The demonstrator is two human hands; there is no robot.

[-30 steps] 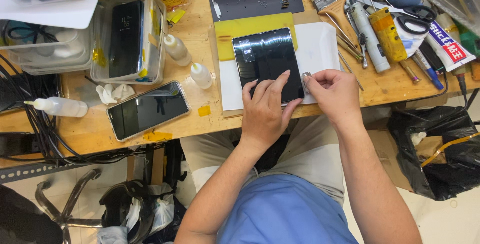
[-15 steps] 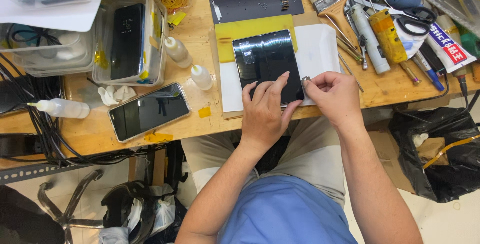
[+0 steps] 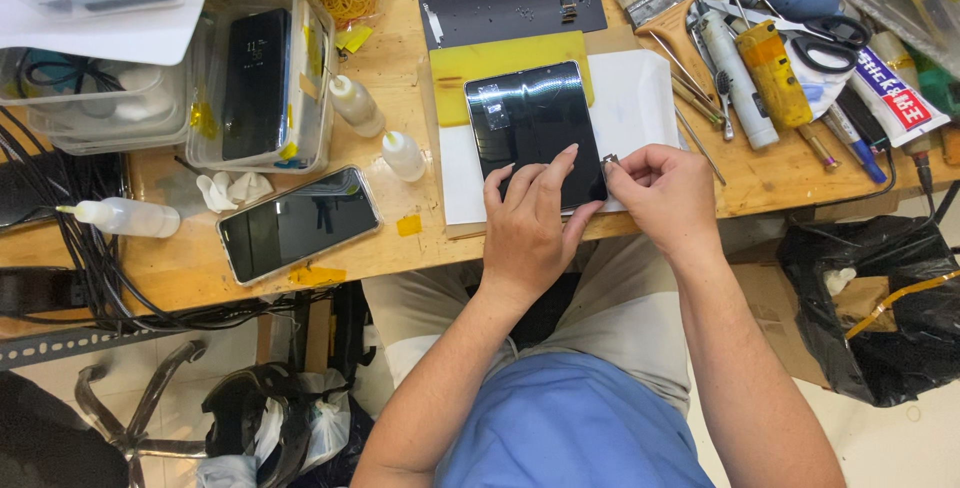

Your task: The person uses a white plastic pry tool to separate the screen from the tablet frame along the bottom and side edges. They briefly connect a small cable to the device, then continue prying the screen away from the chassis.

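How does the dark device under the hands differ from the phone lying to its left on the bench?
The square dark device is wide, almost square; the phone is long and narrow. The device rests on white paper; the phone lies on bare wood, at a slant. The left hand presses on the device while the right hand pinches a small metal part at its edge; nothing touches the phone. Both have dark, glossy faces.

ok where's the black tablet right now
In the head view the tablet lies mid-bench on white paper, just below a yellow pad; the left hand rests on its lower edge, the right hand beside its right edge.
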